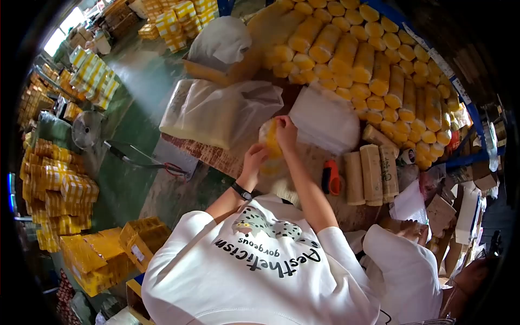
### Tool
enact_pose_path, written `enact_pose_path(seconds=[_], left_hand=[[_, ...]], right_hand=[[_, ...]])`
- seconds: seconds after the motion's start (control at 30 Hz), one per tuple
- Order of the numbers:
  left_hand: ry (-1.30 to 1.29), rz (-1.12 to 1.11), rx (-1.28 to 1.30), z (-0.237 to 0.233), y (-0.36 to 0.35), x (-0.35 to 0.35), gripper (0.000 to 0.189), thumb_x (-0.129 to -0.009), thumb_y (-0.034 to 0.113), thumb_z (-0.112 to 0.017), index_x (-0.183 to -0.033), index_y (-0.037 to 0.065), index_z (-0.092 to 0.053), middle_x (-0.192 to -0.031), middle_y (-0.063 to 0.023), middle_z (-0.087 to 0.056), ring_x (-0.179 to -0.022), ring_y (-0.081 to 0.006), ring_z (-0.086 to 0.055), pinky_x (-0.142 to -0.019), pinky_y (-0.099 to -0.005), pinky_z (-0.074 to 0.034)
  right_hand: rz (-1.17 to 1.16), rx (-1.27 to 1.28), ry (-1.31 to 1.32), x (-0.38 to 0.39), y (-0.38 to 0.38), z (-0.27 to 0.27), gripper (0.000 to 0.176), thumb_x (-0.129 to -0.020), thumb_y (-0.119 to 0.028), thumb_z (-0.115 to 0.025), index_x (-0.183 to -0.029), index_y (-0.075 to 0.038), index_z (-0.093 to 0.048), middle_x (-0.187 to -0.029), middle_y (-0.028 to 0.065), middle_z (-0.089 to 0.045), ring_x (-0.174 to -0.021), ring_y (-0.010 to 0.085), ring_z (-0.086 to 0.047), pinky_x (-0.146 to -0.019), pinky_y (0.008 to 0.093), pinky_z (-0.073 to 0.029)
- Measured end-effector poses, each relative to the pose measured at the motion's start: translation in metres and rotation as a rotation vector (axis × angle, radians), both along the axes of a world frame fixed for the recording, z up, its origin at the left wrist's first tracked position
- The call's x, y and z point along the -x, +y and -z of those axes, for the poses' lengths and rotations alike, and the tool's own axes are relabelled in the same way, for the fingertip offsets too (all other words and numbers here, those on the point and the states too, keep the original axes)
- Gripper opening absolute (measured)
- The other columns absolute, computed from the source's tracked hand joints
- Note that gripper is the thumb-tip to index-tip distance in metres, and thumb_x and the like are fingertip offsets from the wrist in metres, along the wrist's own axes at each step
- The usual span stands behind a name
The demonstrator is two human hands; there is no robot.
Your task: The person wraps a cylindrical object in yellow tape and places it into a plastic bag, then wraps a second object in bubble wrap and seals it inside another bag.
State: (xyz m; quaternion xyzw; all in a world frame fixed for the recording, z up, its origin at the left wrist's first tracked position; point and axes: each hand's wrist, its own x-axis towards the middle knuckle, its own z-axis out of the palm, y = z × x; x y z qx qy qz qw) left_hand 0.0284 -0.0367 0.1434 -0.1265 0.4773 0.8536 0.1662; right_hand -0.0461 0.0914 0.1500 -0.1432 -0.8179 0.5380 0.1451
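Over the brown work table [225,162], a yellow item in clear plastic [272,140] is held between my two hands; its exact kind cannot be made out. My right hand [286,132] is closed, fingers pinching its upper part. Lower down, my left hand [255,159], with a black watch at the wrist, has curled fingers against its left side. Just beyond lie a stack of clear plastic bags [222,111] on the left and a sheaf of white plastic sheets [327,119] on the right. An orange-and-black tool [330,177] rests right of my right forearm.
Yellow plastic-wrapped rolls [379,73] are piled high at the back right. Brown paper-wrapped packs [371,174] stand beside the tool. Another person in a white shirt [403,265] is close on my right. Yellow-taped boxes [97,257] fill the left side, and a fan [86,130] stands there.
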Motion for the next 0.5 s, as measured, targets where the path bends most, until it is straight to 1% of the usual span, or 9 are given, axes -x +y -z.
enact_pose_path(seconds=[0.07, 0.17, 0.27, 0.37, 0.47, 0.5], left_hand=[[0.005, -0.002, -0.026, 0.004, -0.002, 0.001, 0.012, -0.088, 0.008, -0.058, -0.1, 0.006, -0.059, -0.096, -0.0008, -0.06, -0.087, -0.0126, -0.057, -0.08, -0.0259, -0.044], [0.031, 0.13, 0.137, -0.019, -0.013, -0.006, 0.011, -0.088, 0.008, -0.059, -0.099, 0.007, -0.06, -0.093, 0.0, -0.06, -0.084, -0.0115, -0.057, -0.076, -0.0255, -0.045], [0.203, 0.122, 0.124, -0.01, -0.013, -0.001, 0.011, -0.087, 0.006, -0.06, -0.098, 0.008, -0.057, -0.092, -0.0012, -0.06, -0.082, -0.0122, -0.058, -0.071, -0.0257, -0.046], [0.241, 0.131, 0.125, -0.006, -0.012, 0.001, 0.019, -0.085, 0.002, -0.061, -0.1, 0.009, -0.051, -0.09, -0.0026, -0.059, -0.082, -0.014, -0.059, -0.069, -0.0264, -0.047], [0.147, 0.087, 0.193, -0.025, -0.01, -0.004, 0.029, -0.082, -0.003, -0.063, -0.102, 0.009, -0.045, -0.088, -0.0038, -0.057, -0.082, -0.0147, -0.059, -0.07, -0.0275, -0.048], [0.208, 0.078, 0.234, -0.021, -0.01, -0.006, 0.031, -0.081, -0.003, -0.064, -0.102, 0.008, -0.045, -0.088, -0.0041, -0.057, -0.082, -0.0147, -0.059, -0.071, -0.0276, -0.048]], right_hand=[[-0.005, 0.0, 0.027, 0.002, -0.001, 0.008, 0.015, -0.089, -0.017, -0.053, -0.098, -0.006, -0.06, -0.094, 0.0121, -0.064, -0.089, 0.0296, -0.061, -0.077, 0.0377, -0.047], [0.003, -0.033, 0.005, -0.006, -0.001, 0.002, 0.015, -0.089, -0.014, -0.053, -0.096, -0.004, -0.062, -0.089, 0.0113, -0.066, -0.083, 0.0245, -0.063, -0.075, 0.0319, -0.047], [-0.007, -0.011, 0.057, -0.006, 0.003, 0.007, 0.016, -0.09, -0.015, -0.053, -0.096, -0.003, -0.062, -0.09, 0.0112, -0.066, -0.083, 0.024, -0.063, -0.076, 0.0317, -0.047], [-0.019, -0.038, 0.037, -0.004, 0.009, 0.014, 0.015, -0.09, -0.018, -0.054, -0.098, -0.007, -0.06, -0.092, 0.0121, -0.065, -0.087, 0.03, -0.062, -0.075, 0.0382, -0.048], [-0.026, -0.031, 0.036, -0.008, 0.009, 0.011, 0.015, -0.09, -0.018, -0.054, -0.098, -0.006, -0.059, -0.093, 0.0131, -0.065, -0.087, 0.031, -0.062, -0.075, 0.0385, -0.048], [-0.044, -0.03, 0.039, -0.01, 0.01, 0.009, 0.016, -0.09, -0.018, -0.053, -0.098, -0.006, -0.059, -0.093, 0.0135, -0.065, -0.088, 0.0313, -0.062, -0.075, 0.0385, -0.048]])
